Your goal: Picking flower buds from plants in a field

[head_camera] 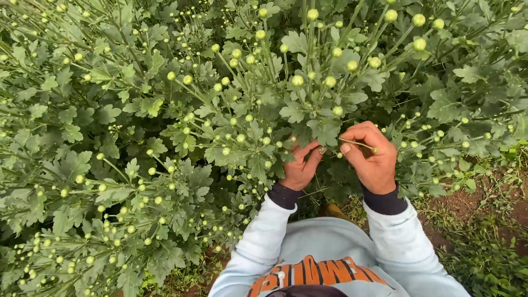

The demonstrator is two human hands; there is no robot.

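A thin side stem [358, 144] with a small green bud at its tip sits pinched between the thumb and curled fingers of the right hand [371, 157], low in the plant bed, just right of its middle. That hand is closed around the stem, knuckles up, wrist bent inward, its pale sleeve [404, 242] running down toward the bottom edge. The left hand [301, 165] is just beside it, palm turned toward the leaves, fingers reaching up into the foliage and touching a leafy stalk [324, 132]; whether it truly grips anything I cannot tell, since leaves cover the fingertips. Round green buds [297, 80] on tall stems crowd above both hands. Dense plants fill the left and top, leaving little free space; bare soil and grass [484, 220] open along the right edge.
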